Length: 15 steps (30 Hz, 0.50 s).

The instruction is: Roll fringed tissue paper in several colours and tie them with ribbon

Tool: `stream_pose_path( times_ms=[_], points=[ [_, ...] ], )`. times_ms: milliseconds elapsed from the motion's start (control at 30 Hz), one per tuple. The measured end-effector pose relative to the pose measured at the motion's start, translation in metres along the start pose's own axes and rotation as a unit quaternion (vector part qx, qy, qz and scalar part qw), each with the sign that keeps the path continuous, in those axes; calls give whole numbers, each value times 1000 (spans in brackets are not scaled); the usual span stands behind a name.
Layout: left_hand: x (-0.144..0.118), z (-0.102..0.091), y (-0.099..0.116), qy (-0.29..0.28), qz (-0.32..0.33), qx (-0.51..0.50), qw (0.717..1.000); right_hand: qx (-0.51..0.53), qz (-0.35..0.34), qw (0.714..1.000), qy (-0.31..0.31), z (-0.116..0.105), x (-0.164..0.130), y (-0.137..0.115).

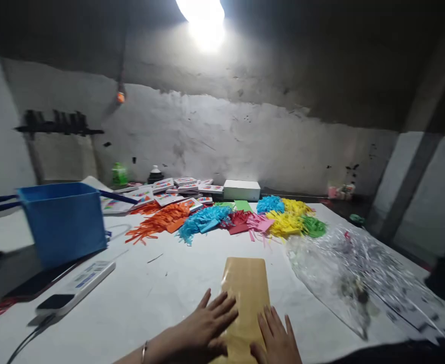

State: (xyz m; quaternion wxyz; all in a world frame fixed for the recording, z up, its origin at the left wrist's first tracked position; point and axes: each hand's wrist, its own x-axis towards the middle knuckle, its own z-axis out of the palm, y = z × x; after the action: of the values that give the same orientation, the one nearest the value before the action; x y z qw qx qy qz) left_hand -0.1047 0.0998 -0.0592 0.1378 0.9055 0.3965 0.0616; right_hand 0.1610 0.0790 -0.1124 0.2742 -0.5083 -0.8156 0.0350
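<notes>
Both hands lie flat and open on a tan paper strip (247, 298) at the near middle of the worktop (161, 298) — the left hand (203, 326) on its left edge, the right hand (275, 338) on its lower right, neither gripping it. The strip looks whole and uncut, while heaps of shredded coloured paper (230, 218) already sit behind it. Bare room lies ahead and to the left; a crinkled clear plastic sheet (343, 268) crowds the right and a blue box (63, 222) stands well off at left.
</notes>
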Motion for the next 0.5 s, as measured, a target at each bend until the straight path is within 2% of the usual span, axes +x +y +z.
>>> stream_pose_path(
  times_ms=[33, 100, 200, 267, 367, 500],
  points=[
    [11, -2, -10, 2, -11, 18, 1000, -29, 20, 998, -43, 1, 9, 1],
    [35, -4, -24, 8, -41, 46, 998, -46, 47, 996, -61, -2, 28, 9],
    [64, 1, -28, 28, -61, 61, 996, -61, 77, 994, -46, -16, 51, 37],
    [73, 8, -22, 20, -37, 60, 997, -72, 97, 992, -25, -28, 59, 60],
    [83, 21, -10, -1, 17, 56, 998, -83, 111, 990, 34, -41, 50, 83],
    [109, 30, 2, -4, 66, 57, 996, -97, 63, 984, 133, -37, 5, 83]
  ],
)
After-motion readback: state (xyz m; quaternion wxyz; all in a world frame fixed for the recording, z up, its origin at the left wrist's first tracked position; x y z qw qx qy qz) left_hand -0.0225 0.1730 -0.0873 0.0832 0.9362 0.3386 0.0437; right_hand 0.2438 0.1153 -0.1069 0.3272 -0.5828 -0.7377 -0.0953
